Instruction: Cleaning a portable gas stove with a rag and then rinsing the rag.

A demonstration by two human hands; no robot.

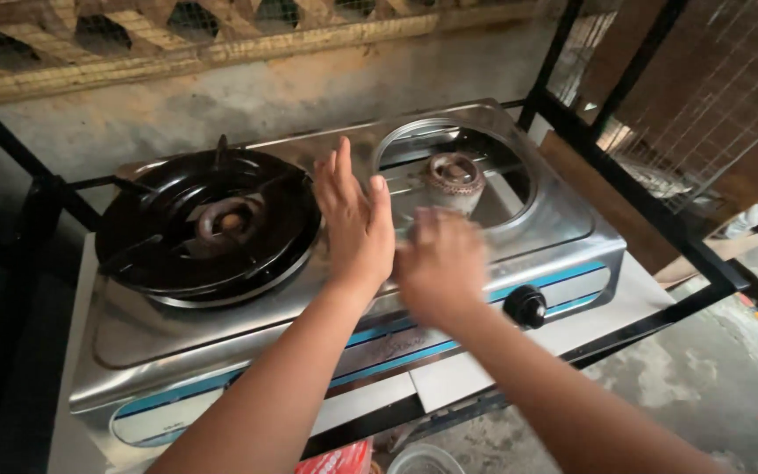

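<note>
The two-burner gas stove (484,241) sits on a pale surface (642,303) inside a black metal frame (625,175), and both hands are over its middle. The left hand (357,219) is held flat with its fingers together and pointing toward 12 o'clock, its grip closed on nothing, resting on or just above the steel top between the burners. The right hand (439,263) is just beside it at 3 o'clock, blurred, so I cannot tell whether its grip is apart or together. I'd judge the stove stiff, fairly heavy, and slick on its polished sheet steel; its two short ends look the safest places to take hold. Its long axis runs from 8 o'clock to 2 o'clock, the black knob (525,306) facing the person. The black pan support (208,224) at 9 o'clock looks loose enough to slide off; the bare burner (454,180) lies at 1 o'clock.
</note>
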